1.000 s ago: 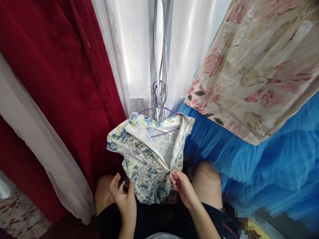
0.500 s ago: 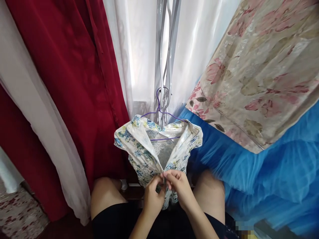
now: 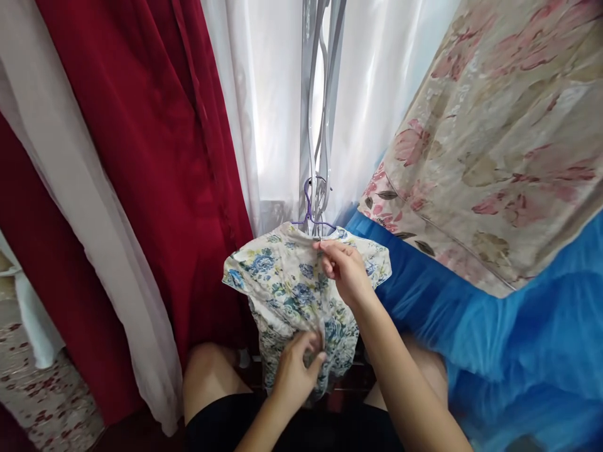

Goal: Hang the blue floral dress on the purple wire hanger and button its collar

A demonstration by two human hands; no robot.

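Fingers of the right hand (image 3: 347,270) pinch the neckline (image 3: 300,233) of the floral blouse (image 3: 276,267), hung upright from a purple hanger (image 3: 308,201); its front seam (image 3: 323,304) runs downward to the left hand (image 3: 296,369), whose blurred grip I cannot tell.

The left hand (image 3: 296,373) has blurred fingers, and whether they touch the blouse (image 3: 282,282) cannot be told; the right hand (image 3: 346,270) covers part of the blouse's top, and what its fingertips pinch there is too small to tell; the hanger's (image 3: 308,204) lower part is hidden inside the blouse; the top edge cuts off the red cloth (image 3: 146,157); the flowered cloth (image 3: 471,169) hides some blue netting (image 3: 509,339).
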